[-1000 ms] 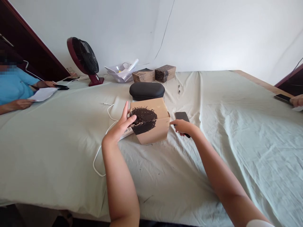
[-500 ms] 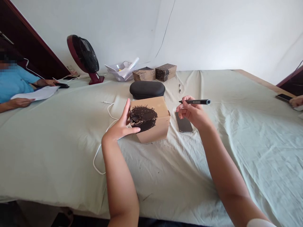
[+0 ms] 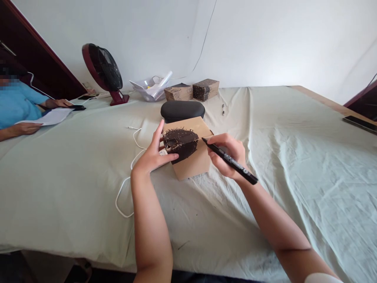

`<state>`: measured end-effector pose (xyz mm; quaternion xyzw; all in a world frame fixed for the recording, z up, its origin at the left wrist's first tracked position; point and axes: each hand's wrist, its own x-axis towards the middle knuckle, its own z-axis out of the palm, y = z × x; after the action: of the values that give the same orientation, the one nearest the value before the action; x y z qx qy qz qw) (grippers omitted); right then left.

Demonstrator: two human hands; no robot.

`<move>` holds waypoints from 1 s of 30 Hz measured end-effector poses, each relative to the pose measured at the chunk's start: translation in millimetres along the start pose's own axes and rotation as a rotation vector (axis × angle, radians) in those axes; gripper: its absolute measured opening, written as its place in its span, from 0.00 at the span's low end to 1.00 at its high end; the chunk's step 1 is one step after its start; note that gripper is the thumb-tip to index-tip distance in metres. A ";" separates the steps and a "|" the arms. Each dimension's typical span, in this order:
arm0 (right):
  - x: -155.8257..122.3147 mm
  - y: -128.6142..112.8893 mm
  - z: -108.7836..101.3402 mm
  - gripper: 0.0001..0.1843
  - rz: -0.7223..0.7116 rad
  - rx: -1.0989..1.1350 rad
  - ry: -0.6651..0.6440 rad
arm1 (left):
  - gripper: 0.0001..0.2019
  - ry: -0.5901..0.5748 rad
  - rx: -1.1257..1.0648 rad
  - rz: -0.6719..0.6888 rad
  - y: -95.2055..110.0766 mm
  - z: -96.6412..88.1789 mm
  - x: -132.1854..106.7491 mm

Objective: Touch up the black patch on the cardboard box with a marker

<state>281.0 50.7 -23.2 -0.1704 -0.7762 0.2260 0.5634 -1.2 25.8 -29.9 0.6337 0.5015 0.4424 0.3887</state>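
A brown cardboard box with a spiky black drawing on it stands on the sheet-covered table. My left hand steadies its left side, thumb on the black patch and fingers stretched up. My right hand is closed round a black marker pen, whose tip rests at the box's top right edge beside the drawing.
Behind the box lie a black oval case, two drawn-on boxes, a white tray, a small pen and a red fan. A white cable curls at the left. A person in blue holds paper at far left. A phone lies far right.
My right hand brought the marker down from above the phone to the box's top edge, now covering the phone. The box has tilted slightly under my left hand.
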 end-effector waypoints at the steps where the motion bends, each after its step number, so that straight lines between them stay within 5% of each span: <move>1: 0.1 0.8 3.0 0.07 -0.053 -0.038 -0.012 | 0.67 0.007 0.004 0.000 1.0 0.5 -0.1; 5: 2.4 5.9 10.8 0.07 -0.161 -0.142 -0.021 | 0.65 0.023 -0.004 -0.009 4.0 0.8 -0.9; 20: 5.1 -1.4 9.9 0.08 -0.084 -0.209 0.088 | 0.67 0.081 0.025 -0.014 9.8 3.4 2.6; 30: 9.5 -29.3 7.9 0.11 -0.265 -0.169 0.005 | 0.63 0.218 0.401 0.228 38.8 30.0 0.0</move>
<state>270.3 29.7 -1.8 -0.1137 -0.8068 0.0833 0.5737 38.6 16.7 -2.7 0.6992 0.5435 0.4408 0.1464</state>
